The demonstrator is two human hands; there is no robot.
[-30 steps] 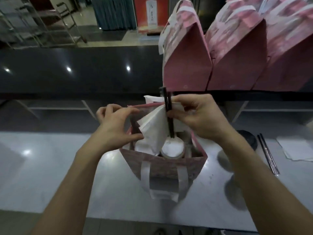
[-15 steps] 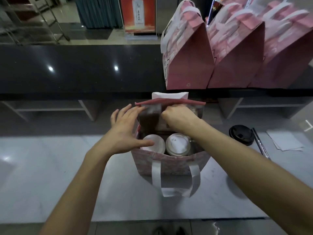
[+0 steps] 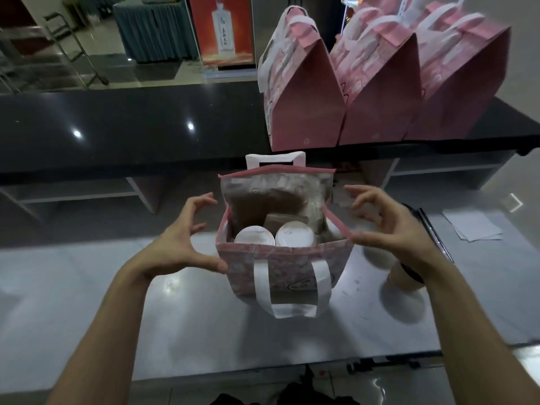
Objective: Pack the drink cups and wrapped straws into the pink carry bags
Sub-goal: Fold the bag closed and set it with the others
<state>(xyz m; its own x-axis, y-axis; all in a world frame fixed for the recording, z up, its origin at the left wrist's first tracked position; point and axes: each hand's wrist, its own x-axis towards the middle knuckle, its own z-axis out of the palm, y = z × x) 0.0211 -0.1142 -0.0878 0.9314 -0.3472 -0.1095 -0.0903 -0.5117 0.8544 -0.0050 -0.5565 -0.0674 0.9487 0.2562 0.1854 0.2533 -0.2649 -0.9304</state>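
**Open bag sitting squarely between both hands**

The pink carry bag (image 3: 280,258) is standing upright on the grey counter (image 3: 87,287), mouth open, two lidded cups (image 3: 295,234) showing inside. The left hand (image 3: 181,244) is flanking its left side, fingers spread, thumb touching the near corner. The right hand (image 3: 391,226) is flanking the right rim, apparently pinching it, though this is hard to confirm. Both are lying equally near.
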